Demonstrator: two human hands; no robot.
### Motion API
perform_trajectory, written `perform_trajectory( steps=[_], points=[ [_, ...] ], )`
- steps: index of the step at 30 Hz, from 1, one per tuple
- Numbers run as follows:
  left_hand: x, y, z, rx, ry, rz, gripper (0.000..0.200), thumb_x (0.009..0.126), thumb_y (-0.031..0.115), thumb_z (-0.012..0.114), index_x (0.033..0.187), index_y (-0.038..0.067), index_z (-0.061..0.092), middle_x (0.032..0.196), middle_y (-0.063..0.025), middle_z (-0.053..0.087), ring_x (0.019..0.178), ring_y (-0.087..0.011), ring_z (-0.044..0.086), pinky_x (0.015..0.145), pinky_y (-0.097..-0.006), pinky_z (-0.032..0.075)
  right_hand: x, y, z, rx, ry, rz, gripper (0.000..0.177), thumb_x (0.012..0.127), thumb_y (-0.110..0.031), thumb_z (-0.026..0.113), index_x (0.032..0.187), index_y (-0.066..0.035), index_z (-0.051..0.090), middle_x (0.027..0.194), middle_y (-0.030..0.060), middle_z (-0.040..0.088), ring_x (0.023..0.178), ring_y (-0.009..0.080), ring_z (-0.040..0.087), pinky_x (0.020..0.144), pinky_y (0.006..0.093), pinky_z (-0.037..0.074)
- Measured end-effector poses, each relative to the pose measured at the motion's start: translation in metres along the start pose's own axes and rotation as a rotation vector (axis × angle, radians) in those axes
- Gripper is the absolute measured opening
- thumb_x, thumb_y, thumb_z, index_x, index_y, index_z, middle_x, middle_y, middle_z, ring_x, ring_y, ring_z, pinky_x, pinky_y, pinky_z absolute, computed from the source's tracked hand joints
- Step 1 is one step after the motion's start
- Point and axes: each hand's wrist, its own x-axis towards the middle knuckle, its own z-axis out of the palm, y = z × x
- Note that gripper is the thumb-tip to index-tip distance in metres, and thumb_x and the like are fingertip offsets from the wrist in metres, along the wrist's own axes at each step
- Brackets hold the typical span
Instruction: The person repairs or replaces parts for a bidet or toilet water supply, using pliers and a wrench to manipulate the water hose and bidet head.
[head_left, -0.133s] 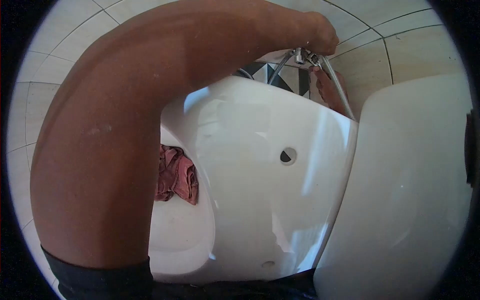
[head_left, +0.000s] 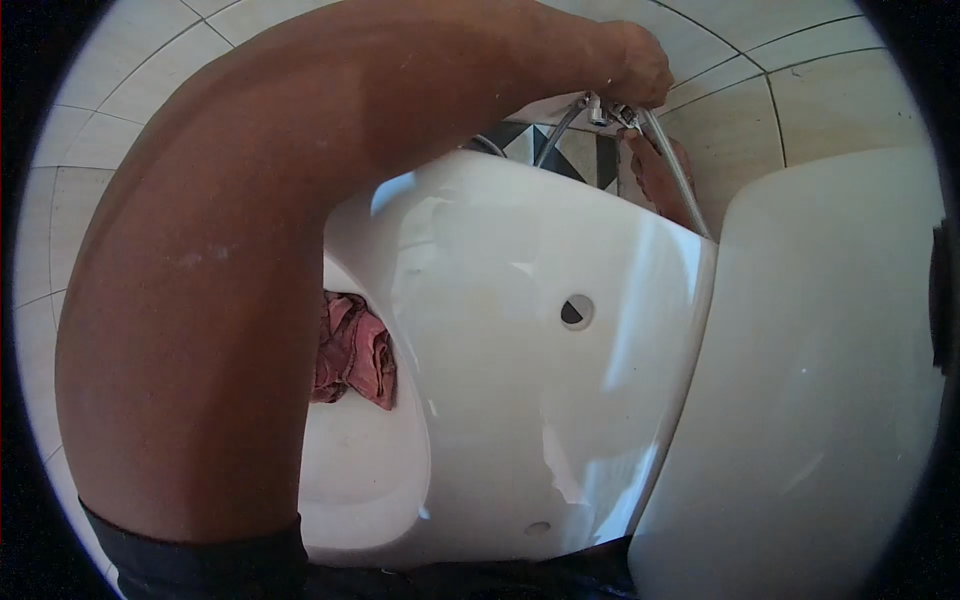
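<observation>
My left hand (head_left: 643, 65) is closed at the top right, its arm curving over from the lower left. It is at a chrome valve (head_left: 598, 110), and its fingertips are hidden. Just below, my right hand (head_left: 660, 175) shows behind a braided hose (head_left: 675, 165), its fingers bent up against a small metal fitting (head_left: 628, 117). The rest of that arm is hidden behind the white basin (head_left: 500, 300). A second hose (head_left: 560, 135) runs down from the valve.
A reddish cloth (head_left: 355, 350) lies in the basin's bowl. The basin has a round hole in its ledge. A large white ceramic piece (head_left: 800, 380) stands at the right. Tiled wall (head_left: 830, 110) is behind the hoses.
My left hand and forearm have shifted very slightly. My right hand stays by the fitting, almost unmoved.
</observation>
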Motion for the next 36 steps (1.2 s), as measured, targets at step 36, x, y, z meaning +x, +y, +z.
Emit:
perform_trajectory(
  steps=[36],
  points=[
    [-0.013, -0.02, -0.018, -0.31, 0.076, -0.023, 0.007, 0.08, 0.003, 0.07, 0.087, 0.003, 0.068, 0.086, -0.0169, 0.07, 0.085, -0.0373, 0.071, 0.071, -0.0483, 0.056, -0.02, -0.013, 0.039, 0.276, 0.159, 0.057, 0.027, 0.098, -0.034, 0.063, 0.101, -0.007, 0.057, 0.084, 0.0037, 0.053, 0.08, 0.0195, 0.053, 0.067, 0.036, 0.045]
  ],
)
